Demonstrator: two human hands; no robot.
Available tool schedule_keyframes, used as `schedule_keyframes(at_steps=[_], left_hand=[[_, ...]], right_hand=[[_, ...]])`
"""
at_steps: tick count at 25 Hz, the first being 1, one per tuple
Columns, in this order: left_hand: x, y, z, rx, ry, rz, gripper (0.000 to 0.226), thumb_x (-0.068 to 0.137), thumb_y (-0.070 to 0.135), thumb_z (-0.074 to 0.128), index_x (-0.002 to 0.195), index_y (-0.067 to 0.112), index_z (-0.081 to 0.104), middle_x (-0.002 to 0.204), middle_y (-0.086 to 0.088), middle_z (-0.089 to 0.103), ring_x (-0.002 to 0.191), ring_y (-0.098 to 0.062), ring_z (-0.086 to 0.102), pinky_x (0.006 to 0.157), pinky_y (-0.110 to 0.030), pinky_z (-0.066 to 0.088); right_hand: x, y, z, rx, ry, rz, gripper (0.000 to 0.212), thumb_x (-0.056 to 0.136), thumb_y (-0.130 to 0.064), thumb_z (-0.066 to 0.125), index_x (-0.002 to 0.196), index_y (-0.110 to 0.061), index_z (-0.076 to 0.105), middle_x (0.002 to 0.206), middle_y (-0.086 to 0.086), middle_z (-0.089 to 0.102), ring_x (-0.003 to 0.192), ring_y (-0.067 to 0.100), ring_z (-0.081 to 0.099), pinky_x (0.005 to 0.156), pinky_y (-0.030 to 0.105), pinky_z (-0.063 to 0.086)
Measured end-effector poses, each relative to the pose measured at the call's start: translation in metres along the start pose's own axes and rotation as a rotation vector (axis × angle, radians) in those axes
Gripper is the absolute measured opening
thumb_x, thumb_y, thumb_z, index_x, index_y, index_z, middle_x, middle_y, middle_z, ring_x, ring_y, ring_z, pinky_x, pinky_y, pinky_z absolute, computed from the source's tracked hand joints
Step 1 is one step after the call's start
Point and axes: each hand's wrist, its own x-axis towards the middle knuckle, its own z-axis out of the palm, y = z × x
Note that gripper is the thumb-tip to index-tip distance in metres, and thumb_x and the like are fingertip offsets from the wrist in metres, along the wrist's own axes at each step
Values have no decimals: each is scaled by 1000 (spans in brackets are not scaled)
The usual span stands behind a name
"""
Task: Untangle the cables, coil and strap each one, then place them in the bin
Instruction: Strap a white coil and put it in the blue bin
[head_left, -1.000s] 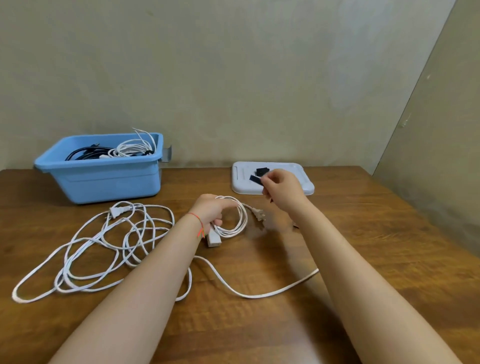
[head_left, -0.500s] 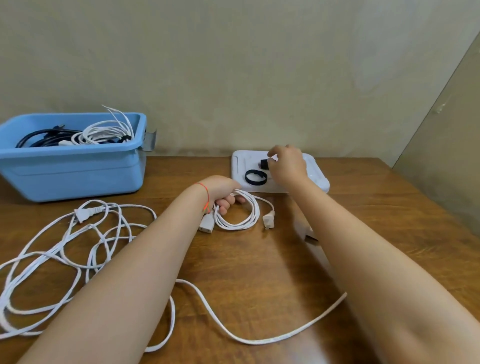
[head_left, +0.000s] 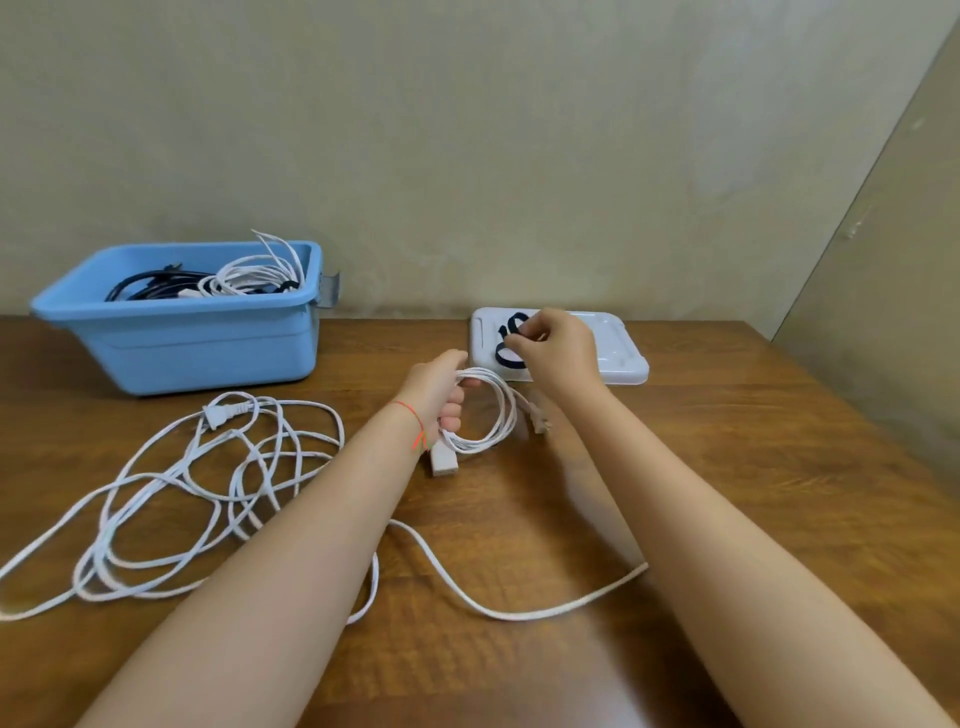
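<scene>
While the small white coiled cable (head_left: 485, 415) hangs in loops just above the counter (head_left: 727, 467), the left hand (head_left: 439, 387) grips it at its nine o'clock side, fingers curled round the strands, with one connector (head_left: 443, 461) dangling below the wrist and a plug (head_left: 540, 420) at the coil's three o'clock. At twelve o'clock from the coil, the right hand (head_left: 558, 351) pinches a black strap (head_left: 511, 332) over the white tray (head_left: 621, 358), where another black strap loop (head_left: 505, 358) lies. At eight o'clock from the coil, a long white power cord (head_left: 218, 499) sprawls in loose tangled loops across the wood, its plug (head_left: 223, 413) toward the bin, one strand trailing under both forearms. At ten o'clock stands the blue bin (head_left: 208, 348), against the wall, holding bundled black and white cables (head_left: 244, 278).
</scene>
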Motion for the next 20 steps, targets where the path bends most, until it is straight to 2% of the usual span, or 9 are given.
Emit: schedule_keyframes(at_steps=[4,7,9,10,12,14,17,18,20], left_hand=[[-61,-12,-6,-245,-42,54,29,95,47,57,99,18,55,48,4,23,36,-9,19,39,-18,14],[-96,-24,-11,-264,-42,106,35,94,50,59,97,16,56,49,5,25,37,-9,21,38,-19,15],[-107,-31,-18,-260,-33,140,30,97,44,58,93,14,54,50,5,25,38,-8,21,38,-19,16],[-111,-34,-20,-247,-35,154,27,98,40,58,91,14,52,51,5,26,38,-8,21,37,-20,16],[-113,-37,-22,-204,-29,172,24,100,35,55,88,14,51,52,5,25,39,-8,21,37,-20,17],[-112,-38,-24,-150,-20,165,24,101,36,54,90,15,54,53,6,25,42,-8,21,39,-20,17],[-109,-36,-26,-94,-71,145,18,97,34,58,91,17,56,52,7,25,44,-8,20,43,-22,17],[-107,-36,-26,-93,-80,137,15,96,26,58,88,15,54,52,7,25,44,-8,20,43,-22,18],[-102,-38,-27,-97,-89,143,9,96,11,52,87,9,53,51,6,26,42,-8,20,41,-21,18]], right_hand=[[-71,-35,-19,354,-142,5,23,86,-20,75,69,-16,59,64,-3,59,57,8,52,58,22,42],[-110,-50,-27,362,-255,-51,11,92,-17,67,86,-8,70,72,2,64,65,11,56,64,24,44],[-125,-52,-31,295,-243,-26,22,96,-19,62,117,-13,65,88,2,68,75,10,60,70,23,47],[-132,-51,-33,273,-229,20,31,97,-20,59,127,-18,55,88,2,66,72,9,60,67,21,47],[-139,-48,-36,249,-177,43,33,99,-19,53,129,-27,45,78,1,60,55,5,54,53,17,43],[-140,-43,-38,255,-111,9,23,99,-13,45,116,-26,55,70,-1,60,50,7,53,53,22,44],[-134,-38,-32,272,-132,44,27,95,-6,39,103,-18,62,82,-1,70,75,14,66,73,36,55],[-131,-36,-28,226,-150,50,26,96,-6,40,105,-19,61,93,-2,71,87,14,67,80,34,54],[-127,-29,-19,65,-114,-1,21,98,-10,47,107,-18,64,103,0,71,95,15,65,80,27,48]])
